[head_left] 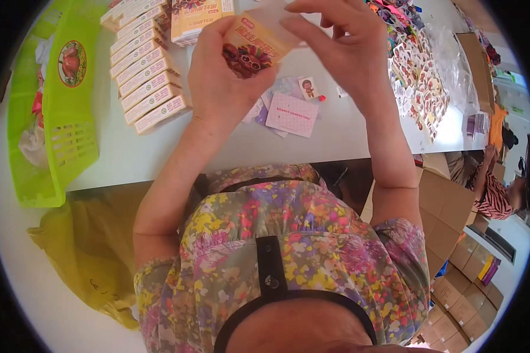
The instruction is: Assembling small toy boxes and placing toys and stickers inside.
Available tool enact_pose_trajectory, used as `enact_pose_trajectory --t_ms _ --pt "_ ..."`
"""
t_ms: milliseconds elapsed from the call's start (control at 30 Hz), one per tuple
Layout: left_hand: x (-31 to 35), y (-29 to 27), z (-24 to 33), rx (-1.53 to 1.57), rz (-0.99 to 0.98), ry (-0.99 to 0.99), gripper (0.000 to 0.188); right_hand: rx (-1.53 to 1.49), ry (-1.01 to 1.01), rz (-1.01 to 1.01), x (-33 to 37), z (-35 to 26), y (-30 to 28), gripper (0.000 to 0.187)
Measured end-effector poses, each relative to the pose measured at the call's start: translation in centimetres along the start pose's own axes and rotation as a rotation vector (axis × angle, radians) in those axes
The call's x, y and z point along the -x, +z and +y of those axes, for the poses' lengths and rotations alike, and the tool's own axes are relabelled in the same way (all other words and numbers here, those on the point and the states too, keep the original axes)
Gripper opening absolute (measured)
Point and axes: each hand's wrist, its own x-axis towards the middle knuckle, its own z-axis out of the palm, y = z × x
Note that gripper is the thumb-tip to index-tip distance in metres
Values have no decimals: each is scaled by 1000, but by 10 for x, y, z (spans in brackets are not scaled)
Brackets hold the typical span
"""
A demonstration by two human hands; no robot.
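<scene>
My left hand point(221, 85) is closed around a small cream-and-orange carton point(254, 44) printed with a cartoon figure in sunglasses, its upper end tilted to the right. A pale flap or sheet shows at that end. My right hand point(350, 50) is raised beside it, thumb and fingers bent and apart, with the thumb tip close to the carton's upper end; whether it touches cannot be made out. Below the hands lie a pink printed card point(293, 116), a small picture card point(308, 88) with a cartoon figure, and a tiny red piece point(322, 98).
A row of cartons point(150, 88) and a carton stack point(195, 26) stand at the left. A green basket point(70, 141) sits at the table's left edge. Many small stickers or cards point(415, 76) and clear plastic point(450, 65) lie at right. Cardboard boxes point(444, 206) and another person point(494, 191) are beyond.
</scene>
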Motion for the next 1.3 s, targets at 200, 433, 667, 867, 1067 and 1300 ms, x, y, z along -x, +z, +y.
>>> enact_pose_trajectory --t_ms 200,433,667,867,1067,1300 --pt "12 -23 4 391 103 -113 70 347 883 -530 50 -27 -39 15" --pt "24 -27 2 261 4 -44 71 375 1105 -649 108 -20 -47 17" --pt "37 -5 -10 -33 -117 11 69 -46 1185 -62 48 -45 -66 13" --pt "41 12 3 -99 -119 81 70 590 410 -365 38 -58 -20 15" --pt "45 26 -8 155 -156 -27 70 88 563 -435 41 -41 -33 22" --pt "26 33 -14 231 -207 -87 75 337 847 -321 53 121 -50 17"
